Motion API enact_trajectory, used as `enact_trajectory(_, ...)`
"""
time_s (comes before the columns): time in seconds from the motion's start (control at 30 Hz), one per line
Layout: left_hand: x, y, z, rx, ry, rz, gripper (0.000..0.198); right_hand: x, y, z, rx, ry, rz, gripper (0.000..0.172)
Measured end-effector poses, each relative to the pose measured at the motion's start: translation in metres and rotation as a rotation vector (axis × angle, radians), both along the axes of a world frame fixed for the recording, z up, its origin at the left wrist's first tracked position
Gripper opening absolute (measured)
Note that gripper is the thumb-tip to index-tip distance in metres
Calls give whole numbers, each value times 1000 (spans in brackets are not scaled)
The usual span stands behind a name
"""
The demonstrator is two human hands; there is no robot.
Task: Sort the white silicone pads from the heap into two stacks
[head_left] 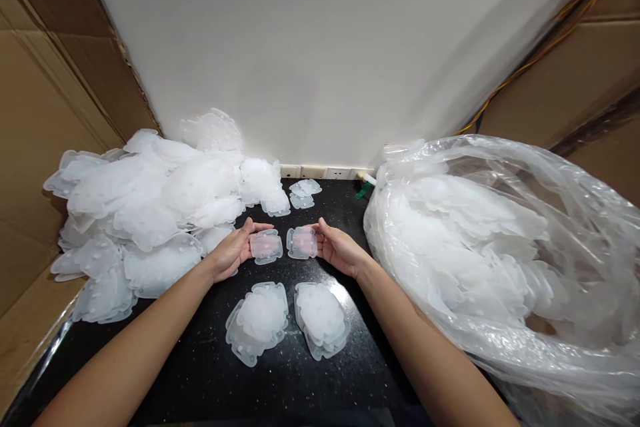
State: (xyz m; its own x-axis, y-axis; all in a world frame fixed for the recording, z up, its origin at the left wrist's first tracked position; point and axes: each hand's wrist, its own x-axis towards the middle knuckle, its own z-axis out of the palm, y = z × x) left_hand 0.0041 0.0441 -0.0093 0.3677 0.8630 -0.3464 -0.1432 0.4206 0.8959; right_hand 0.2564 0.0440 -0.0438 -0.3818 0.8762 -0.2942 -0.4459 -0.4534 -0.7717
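Observation:
Above the middle of the black speckled table, my left hand [234,252] holds a frosted translucent plastic piece [266,246], its fingers showing pink through it. My right hand [340,247] holds a similar piece [301,242], a small gap to the right of the first. Nearer to me lie two small stacks of such pieces, a left stack [260,320] and a right stack [322,319]. Beyond my hands, a few loose pieces [305,191] rest near the wall.
A large heap of white pieces [165,194] covers the left side. On the right, a clear plastic bag [575,354] holds many more. Sockets [338,173] line the wall's foot beside a green object [363,190]. Cardboard [40,147] stands at both sides.

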Motion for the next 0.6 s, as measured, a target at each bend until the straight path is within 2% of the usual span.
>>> enact_trajectory(0.6, 0, -1, 3, -4, 9, -17, 51, 0, -1, 2, 20, -10, 9, 35)
